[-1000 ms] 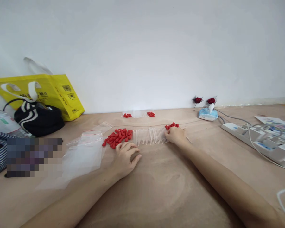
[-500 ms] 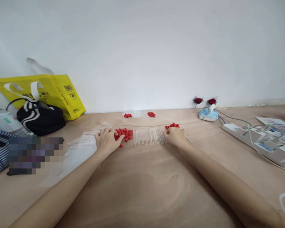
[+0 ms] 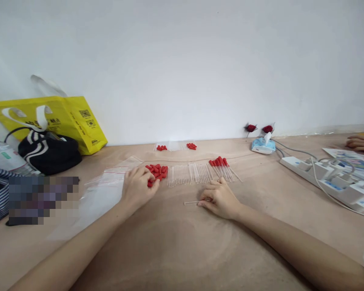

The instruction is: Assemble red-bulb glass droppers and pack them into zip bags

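My left hand (image 3: 139, 184) bends over a pile of red rubber bulbs (image 3: 161, 171), with a bulb pinched at its thumb and fingertips. My right hand (image 3: 220, 198) is closed on one end of a thin glass dropper tube (image 3: 190, 203), whose other end points left above the table. Between and beyond the hands lies a row of clear glass tubes (image 3: 188, 174) side by side. Several droppers with red bulbs fitted (image 3: 220, 162) lie fanned out just past my right hand.
Clear zip bags (image 3: 103, 194) lie under and beside my left forearm. At the wall rests a bag with red bulbs and tubes (image 3: 176, 146). A yellow bag (image 3: 85, 125) and black pouch (image 3: 50, 151) stand left; tissues (image 3: 263, 146) and a power strip (image 3: 324, 180) lie right. Another person's hand (image 3: 362, 142) shows far right.
My right hand has drawn back toward me from the fitted droppers and now holds a glass tube. My left hand has shifted slightly over the bulbs, its fingers closing on one.
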`<state>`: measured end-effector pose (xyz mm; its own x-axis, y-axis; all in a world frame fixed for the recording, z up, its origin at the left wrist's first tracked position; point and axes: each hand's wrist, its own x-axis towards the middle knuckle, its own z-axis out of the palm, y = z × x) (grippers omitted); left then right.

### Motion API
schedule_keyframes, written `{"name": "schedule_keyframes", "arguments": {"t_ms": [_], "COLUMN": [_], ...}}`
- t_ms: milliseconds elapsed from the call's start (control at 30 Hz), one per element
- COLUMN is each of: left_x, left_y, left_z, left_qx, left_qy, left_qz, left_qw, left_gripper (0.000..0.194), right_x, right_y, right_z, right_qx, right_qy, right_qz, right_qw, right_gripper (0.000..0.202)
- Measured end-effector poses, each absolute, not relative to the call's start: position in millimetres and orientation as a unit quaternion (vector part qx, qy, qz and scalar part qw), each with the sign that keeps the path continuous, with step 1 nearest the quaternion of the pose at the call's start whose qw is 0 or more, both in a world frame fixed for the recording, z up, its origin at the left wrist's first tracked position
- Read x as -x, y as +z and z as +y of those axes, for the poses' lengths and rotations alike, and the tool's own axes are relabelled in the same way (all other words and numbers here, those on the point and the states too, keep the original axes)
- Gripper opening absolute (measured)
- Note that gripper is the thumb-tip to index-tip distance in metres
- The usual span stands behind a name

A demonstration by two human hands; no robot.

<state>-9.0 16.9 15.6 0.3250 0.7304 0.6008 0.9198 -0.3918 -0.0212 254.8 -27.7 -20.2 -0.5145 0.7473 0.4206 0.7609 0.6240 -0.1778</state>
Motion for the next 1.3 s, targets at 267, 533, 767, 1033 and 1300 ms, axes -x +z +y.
{"name": "schedule_keyframes", "arguments": {"t_ms": [267, 533, 767, 1033, 1300], "left_x": [-15, -23, -27, -28, -27], "left_y": [5, -13, -21, -17, -17], "left_z": [-20, -12, -12, -15, -17], "left_qx": [0.912, 0.924, 0.908, 0.902, 0.898], "left_qy": [-0.204, -0.235, -0.270, -0.266, -0.277], "left_qz": [-0.355, -0.299, -0.320, -0.338, -0.340], "left_qw": [0.034, -0.040, -0.026, -0.023, -0.027], "left_gripper": [0.008, 0.020, 0.017, 0.014, 0.015], "right_x": [-255, -247, -243, -237, -237], "right_y": [-27, -32, -31, -28, -28], "right_z": [-28, -30, -36, -41, -42], "right_qx": [0.419, 0.403, 0.422, 0.417, 0.414], "right_qy": [0.024, 0.014, -0.028, -0.024, -0.048], "right_qz": [-0.869, -0.866, -0.850, -0.847, -0.847], "right_qw": [0.264, 0.295, 0.315, 0.328, 0.331], "right_gripper": [0.019, 0.017, 0.014, 0.011, 0.015]}}
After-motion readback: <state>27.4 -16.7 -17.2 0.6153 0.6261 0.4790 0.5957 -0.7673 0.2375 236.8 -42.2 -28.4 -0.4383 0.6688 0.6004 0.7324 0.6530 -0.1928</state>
